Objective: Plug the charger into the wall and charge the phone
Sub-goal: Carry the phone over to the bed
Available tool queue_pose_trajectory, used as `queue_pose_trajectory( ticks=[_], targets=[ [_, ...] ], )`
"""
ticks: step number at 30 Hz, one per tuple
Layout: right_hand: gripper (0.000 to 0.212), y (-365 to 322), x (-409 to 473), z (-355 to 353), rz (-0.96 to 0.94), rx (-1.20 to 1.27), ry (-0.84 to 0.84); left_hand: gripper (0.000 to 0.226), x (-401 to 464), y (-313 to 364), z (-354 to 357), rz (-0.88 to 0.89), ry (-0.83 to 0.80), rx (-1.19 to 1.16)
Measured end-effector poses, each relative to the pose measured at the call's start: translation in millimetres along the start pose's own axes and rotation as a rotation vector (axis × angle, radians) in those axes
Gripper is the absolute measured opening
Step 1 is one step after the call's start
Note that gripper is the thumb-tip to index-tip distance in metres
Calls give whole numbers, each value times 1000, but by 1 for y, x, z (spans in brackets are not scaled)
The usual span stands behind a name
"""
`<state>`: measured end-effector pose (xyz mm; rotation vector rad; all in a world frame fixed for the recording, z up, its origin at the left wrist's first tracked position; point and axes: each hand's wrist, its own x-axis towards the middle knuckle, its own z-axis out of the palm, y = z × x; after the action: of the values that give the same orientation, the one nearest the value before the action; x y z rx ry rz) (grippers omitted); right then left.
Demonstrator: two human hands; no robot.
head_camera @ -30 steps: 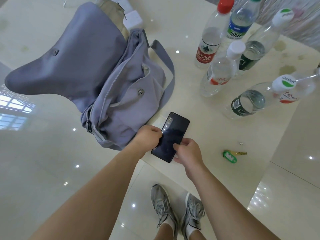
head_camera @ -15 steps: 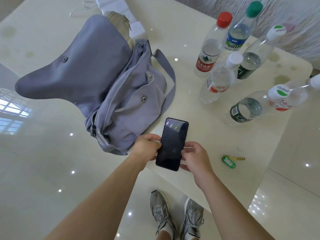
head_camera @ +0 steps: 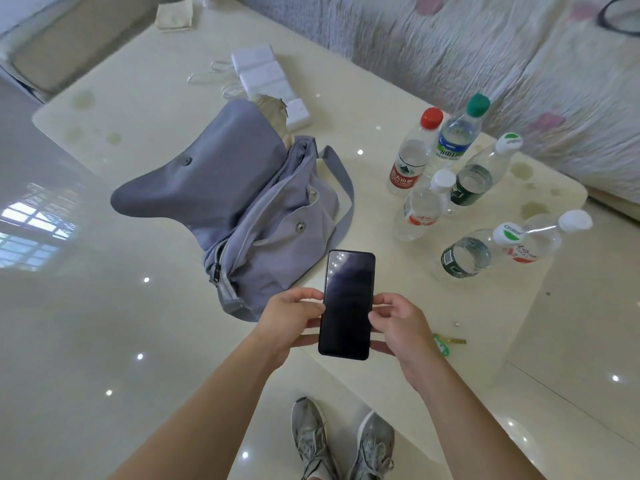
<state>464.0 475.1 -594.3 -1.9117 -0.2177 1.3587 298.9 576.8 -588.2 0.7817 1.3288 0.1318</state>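
Note:
A black phone (head_camera: pixel 347 303) with a dark screen is held upright above the near edge of the cream table (head_camera: pixel 381 81). My left hand (head_camera: pixel 289 318) grips its left side and my right hand (head_camera: pixel 398 327) grips its right side, fingers curled behind it. White charger-like blocks (head_camera: pixel 266 77) with a thin white cable (head_camera: pixel 214 76) lie at the far side of the table, behind the bag. No wall socket is in view.
An open grey shoulder bag (head_camera: pixel 242 209) lies left of the phone. Several plastic water bottles (head_camera: pixel 446 174) stand to the right. A green key tag with a key (head_camera: pixel 445 342) lies by my right hand. A quilted sofa (head_camera: pixel 502 64) runs behind the table.
Both hands have lifted the phone off the table and turned it upright. The view has tilted up, showing more of the far table and sofa.

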Motion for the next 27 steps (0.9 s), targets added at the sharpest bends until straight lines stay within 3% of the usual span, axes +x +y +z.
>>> queue_pose_trajectory(
  ticks=[7,27],
  targets=[
    [20,-46,-42,-7,-25,-16,-102,17,-51,23,-10,38,-15,-63],
    [20,-161,-155,27,-224,-153,-280,20,-196,77,-60,228,148,-236]
  ],
)
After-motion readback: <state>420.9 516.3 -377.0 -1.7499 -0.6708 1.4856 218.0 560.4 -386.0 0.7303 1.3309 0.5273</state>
